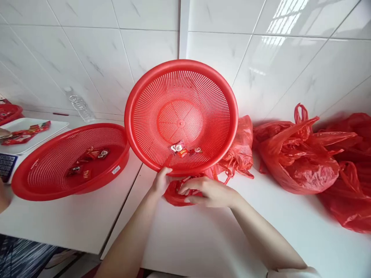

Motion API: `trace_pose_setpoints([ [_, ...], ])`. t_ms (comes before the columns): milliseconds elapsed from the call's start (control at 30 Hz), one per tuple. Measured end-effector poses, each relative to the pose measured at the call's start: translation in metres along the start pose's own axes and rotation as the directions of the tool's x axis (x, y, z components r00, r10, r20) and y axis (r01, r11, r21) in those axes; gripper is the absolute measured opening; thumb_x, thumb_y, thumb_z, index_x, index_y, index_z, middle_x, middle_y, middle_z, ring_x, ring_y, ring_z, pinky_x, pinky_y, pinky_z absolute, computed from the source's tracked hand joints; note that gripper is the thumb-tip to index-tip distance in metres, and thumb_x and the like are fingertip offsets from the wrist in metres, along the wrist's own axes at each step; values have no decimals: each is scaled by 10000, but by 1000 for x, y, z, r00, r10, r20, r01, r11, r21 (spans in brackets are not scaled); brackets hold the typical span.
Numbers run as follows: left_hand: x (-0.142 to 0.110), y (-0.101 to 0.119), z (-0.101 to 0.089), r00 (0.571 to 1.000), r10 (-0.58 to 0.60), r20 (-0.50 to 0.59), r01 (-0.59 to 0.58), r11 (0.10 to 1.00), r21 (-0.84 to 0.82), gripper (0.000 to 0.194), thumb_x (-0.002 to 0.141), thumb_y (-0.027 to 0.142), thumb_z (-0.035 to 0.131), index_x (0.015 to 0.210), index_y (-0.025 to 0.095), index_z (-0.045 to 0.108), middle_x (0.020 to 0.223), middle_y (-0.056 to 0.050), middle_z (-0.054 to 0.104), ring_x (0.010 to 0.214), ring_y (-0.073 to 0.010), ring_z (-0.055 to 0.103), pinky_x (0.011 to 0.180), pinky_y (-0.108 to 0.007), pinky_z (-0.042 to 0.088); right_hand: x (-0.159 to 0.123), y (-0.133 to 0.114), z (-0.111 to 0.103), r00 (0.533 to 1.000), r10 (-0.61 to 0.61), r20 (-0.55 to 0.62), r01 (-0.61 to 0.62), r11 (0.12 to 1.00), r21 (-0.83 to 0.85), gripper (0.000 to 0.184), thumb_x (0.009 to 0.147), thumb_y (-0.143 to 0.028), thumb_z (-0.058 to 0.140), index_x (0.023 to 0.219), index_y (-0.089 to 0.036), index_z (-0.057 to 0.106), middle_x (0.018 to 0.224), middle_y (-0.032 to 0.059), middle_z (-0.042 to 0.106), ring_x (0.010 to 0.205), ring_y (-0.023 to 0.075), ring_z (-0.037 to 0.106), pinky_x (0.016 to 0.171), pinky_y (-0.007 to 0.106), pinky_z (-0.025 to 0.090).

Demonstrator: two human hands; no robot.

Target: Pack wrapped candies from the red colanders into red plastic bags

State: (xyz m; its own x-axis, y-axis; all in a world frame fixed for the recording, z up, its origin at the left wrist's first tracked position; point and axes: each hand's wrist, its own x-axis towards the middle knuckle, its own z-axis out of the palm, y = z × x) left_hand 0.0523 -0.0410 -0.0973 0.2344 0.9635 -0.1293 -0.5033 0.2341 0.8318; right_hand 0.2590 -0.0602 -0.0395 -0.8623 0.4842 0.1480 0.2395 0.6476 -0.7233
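A round red perforated basket [185,92] stands tilted up on its rim against the tiled wall, its inside facing me. A few wrapped candies [181,149] lie at its lower inside edge. My left hand [160,181] grips the basket's bottom rim, thumb over the edge. Just below the rim, my right hand [210,192] rests with curled fingers on a small red plastic bag [174,195] lying on the white table [203,239]. What the right fingers pinch, besides the bag, is hidden.
A second red basket [71,160] with several candies sits on the left table. Behind it are a white tray [33,133] with wrappers, a clear bottle [79,106] and a calculator [6,166]. Full red plastic bags [301,154] crowd the right side. Another person's hand shows at far left.
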Motion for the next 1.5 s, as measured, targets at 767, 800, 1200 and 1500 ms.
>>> trace_pose_setpoints([
  [767, 7, -16, -5, 998, 42, -40, -34, 982, 187, 296, 775, 311, 586, 999, 167, 715, 1030, -84, 724, 1079, -331, 639, 873, -487, 563, -5, 64, -16, 815, 219, -536, -342, 929, -141, 306, 941, -217, 498, 1234, -182, 578, 1076, 88, 668, 990, 190, 638, 902, 335, 516],
  [800, 8, -15, -6, 995, 69, -65, -56, 983, 177, 319, 763, 305, 593, 1026, 161, 706, 1043, -87, 721, 1075, -333, 640, 875, -501, 562, -6, 62, -18, 808, 238, -539, -315, 948, -53, 317, 925, -232, 531, 1236, -189, 572, 1067, 77, 674, 974, 182, 647, 882, 327, 526],
  [1200, 10, 6, -15, 972, 151, -178, -132, 985, 114, 398, 741, 217, 585, 1129, 159, 650, 1112, -83, 697, 1097, -323, 628, 887, -515, 557, -2, 26, -21, 930, 134, -343, -194, 970, -147, 290, 933, -234, 509, 1212, -229, 588, 1189, 77, 624, 1080, 211, 613, 950, 390, 511],
  [1500, 5, -22, -3, 992, 76, -96, -52, 971, 233, 253, 769, 280, 573, 982, 251, 708, 1025, -44, 726, 1141, -318, 604, 885, -429, 540, 65, 39, 1, 715, 355, -602, -563, 803, -195, 642, 944, -395, 497, 1496, -149, 281, 1533, 221, 301, 1338, 343, 443, 972, 481, 501],
])
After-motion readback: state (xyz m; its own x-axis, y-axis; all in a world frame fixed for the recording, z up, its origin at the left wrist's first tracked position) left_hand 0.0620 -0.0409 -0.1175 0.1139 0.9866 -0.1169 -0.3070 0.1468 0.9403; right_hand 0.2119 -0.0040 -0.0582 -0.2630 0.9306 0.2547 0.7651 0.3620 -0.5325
